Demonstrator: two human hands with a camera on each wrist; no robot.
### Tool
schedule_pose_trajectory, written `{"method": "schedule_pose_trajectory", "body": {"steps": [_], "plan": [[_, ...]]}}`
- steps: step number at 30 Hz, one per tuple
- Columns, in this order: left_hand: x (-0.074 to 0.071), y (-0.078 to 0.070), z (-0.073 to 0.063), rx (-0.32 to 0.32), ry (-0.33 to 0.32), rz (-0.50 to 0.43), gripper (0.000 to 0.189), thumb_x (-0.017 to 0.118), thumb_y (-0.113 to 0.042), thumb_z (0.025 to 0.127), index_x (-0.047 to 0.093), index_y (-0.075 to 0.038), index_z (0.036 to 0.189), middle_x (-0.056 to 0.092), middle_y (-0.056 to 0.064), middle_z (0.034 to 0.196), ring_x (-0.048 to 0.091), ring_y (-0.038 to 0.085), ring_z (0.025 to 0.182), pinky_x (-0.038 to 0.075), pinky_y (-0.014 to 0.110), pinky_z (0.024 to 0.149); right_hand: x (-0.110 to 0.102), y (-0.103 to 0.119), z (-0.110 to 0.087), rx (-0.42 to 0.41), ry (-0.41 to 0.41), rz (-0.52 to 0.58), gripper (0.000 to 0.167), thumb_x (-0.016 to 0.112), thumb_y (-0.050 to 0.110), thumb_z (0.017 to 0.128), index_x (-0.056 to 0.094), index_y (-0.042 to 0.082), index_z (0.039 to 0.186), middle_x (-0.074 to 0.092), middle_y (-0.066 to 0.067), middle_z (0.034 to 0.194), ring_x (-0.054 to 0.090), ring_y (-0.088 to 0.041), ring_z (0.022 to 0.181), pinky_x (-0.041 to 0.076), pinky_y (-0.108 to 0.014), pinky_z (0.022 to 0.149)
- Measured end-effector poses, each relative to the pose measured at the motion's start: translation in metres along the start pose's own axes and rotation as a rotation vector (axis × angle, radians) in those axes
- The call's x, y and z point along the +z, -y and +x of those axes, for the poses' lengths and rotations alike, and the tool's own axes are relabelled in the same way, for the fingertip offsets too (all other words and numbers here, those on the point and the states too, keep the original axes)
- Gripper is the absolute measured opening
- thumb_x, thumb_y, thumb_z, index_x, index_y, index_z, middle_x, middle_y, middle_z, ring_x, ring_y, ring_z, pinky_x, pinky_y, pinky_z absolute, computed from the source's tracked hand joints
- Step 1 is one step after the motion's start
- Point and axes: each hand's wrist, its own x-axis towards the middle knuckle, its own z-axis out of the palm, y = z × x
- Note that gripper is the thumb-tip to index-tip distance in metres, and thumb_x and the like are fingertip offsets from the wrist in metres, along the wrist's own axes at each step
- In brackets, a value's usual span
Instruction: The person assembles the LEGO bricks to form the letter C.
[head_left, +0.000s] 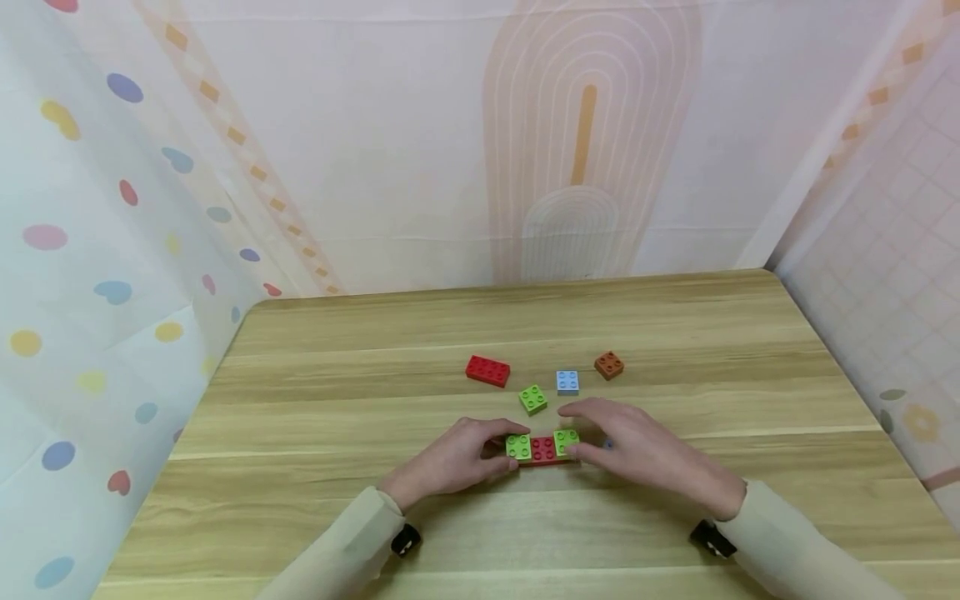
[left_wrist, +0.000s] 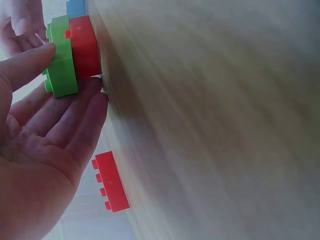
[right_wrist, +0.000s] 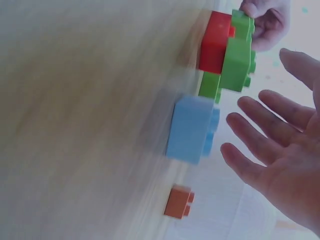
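Observation:
My left hand (head_left: 467, 454) pinches the left end of a small build, its thumb against a green brick (left_wrist: 64, 70) and its fingers along the far side. That brick sits on one end of a long red brick (head_left: 543, 450). A second green brick (head_left: 566, 442) sits on the other end, with red studs showing between the two. Close over the right end, my right hand (head_left: 637, 442) has its fingers spread apart, and in the right wrist view they stand clear of the bricks. A blue brick (right_wrist: 192, 130) lies beside the build, mostly hidden under that hand in the head view.
Behind the build lie a loose red brick (head_left: 487, 371), a green brick (head_left: 533, 400), a light blue brick (head_left: 567, 382) and a brown brick (head_left: 609, 364). They rest on a wooden table (head_left: 337, 400), with patterned cloth (head_left: 405, 150) hanging behind and at the sides.

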Motion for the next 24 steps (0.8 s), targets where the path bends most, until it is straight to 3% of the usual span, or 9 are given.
{"method": "schedule_pose_trajectory", "body": {"steps": [11, 24], "plan": [[0.001, 0.0, 0.0, 0.004, -0.005, 0.008, 0.043, 0.069, -0.023, 0.095, 0.058, -0.014, 0.137, 0.063, -0.002, 0.128, 0.059, 0.005, 0.112, 0.049, 0.028, 0.097, -0.012, -0.016, -0.013, -0.01, -0.098, 0.007, 0.044, 0.071, 0.029, 0.093, 0.062, 0.007, 0.13, 0.064, -0.005, 0.129, 0.059, -0.025, 0.119, 0.05, -0.046, 0.098], [0.001, 0.0, 0.0, -0.001, -0.004, -0.005, 0.043, 0.069, -0.023, 0.095, 0.059, -0.014, 0.136, 0.064, -0.002, 0.127, 0.059, 0.004, 0.11, 0.049, 0.027, 0.096, -0.014, -0.029, -0.025, 0.044, -0.043, 0.014, 0.052, 0.07, 0.037, 0.093, 0.059, 0.006, 0.133, 0.062, -0.008, 0.131, 0.057, -0.029, 0.121, 0.047, -0.05, 0.101]]}}
